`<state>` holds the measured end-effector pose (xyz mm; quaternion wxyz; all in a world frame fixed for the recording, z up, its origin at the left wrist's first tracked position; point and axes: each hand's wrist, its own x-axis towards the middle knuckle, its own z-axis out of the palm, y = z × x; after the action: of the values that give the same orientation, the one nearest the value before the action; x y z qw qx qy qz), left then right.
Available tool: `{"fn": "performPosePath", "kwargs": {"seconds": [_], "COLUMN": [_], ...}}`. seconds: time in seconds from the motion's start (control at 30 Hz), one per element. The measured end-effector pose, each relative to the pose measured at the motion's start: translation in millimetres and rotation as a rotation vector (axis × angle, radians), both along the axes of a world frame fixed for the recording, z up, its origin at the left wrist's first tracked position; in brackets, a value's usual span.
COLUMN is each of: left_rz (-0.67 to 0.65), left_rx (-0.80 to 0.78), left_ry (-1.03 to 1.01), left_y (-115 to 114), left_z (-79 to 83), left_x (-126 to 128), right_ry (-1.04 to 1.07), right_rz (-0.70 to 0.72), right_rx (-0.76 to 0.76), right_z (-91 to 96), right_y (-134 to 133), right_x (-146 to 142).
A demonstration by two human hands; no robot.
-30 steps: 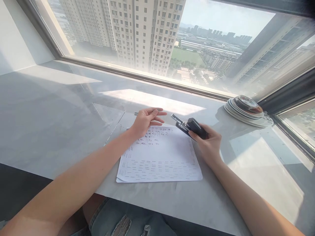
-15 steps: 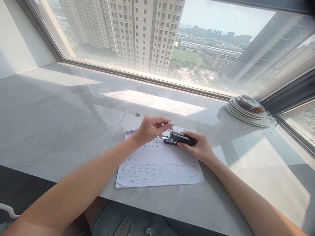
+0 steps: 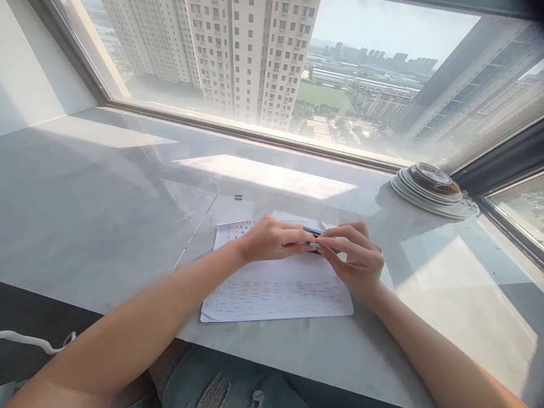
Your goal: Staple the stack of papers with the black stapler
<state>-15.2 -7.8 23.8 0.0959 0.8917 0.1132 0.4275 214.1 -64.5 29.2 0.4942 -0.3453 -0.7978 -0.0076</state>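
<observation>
My left hand (image 3: pixel 278 238) and my right hand (image 3: pixel 359 255) meet over the paper, fingertips pinched together. Between them is a small silvery strip of staples (image 3: pixel 315 245), gripped from both sides. Just behind the fingers the black stapler (image 3: pixel 313 230) lies on the sheets; my hands cover most of it, so I cannot tell how far it is opened. Under both hands is a stack of white paper (image 3: pixel 276 300) with handwriting at its far left and rows of short dashes along the near side.
Two short dark staple strips (image 3: pixel 238 197) lie on the grey marble-look counter (image 3: pixel 127 226) beyond the paper. A stack of plates (image 3: pixel 433 192) with a brown glass dish on top stands at the back right by the window frame (image 3: pixel 255 135).
My right hand has let go of the stapler and come to the staple strip. The left hand has lowered the strip and moved right to meet it.
</observation>
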Motion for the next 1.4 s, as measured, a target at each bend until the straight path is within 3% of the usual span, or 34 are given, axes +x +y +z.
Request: {"fn": "performPosePath", "kwargs": {"seconds": [0.23, 0.5, 0.63, 0.8, 0.9, 1.17, 1.4], "left_rz": [0.036, 0.049, 0.286, 0.869, 1.090, 1.311, 1.253], "left_rx": [0.031, 0.002, -0.071, -0.260, -0.351, -0.493, -0.571], "left_ry": [0.016, -0.007, -0.082, -0.029, 0.106, 0.492, 0.581], "left_y": [1, 7, 23, 43, 50, 57, 55], "left_z": [0.3, 2.0, 3.7, 12.9, 16.5, 6.3, 7.5], "left_x": [-1, -6, -19, -41, -49, -57, -58], "right_ry": [0.028, 0.170, 0.256, 0.394, 0.492, 0.532, 0.529], "right_rz": [0.049, -0.119, -0.311, -0.466, -0.512, -0.564, -0.532], "right_rx": [0.004, -0.015, -0.117, -0.344, -0.478, -0.611, -0.689], "right_z": [0.6, -7.8, -7.7, -16.7, -26.1, -34.3, -35.1], "right_y": [-2, 6, 16, 31, 39, 47, 49], "right_x": [-1, 6, 15, 33, 42, 49, 51]}}
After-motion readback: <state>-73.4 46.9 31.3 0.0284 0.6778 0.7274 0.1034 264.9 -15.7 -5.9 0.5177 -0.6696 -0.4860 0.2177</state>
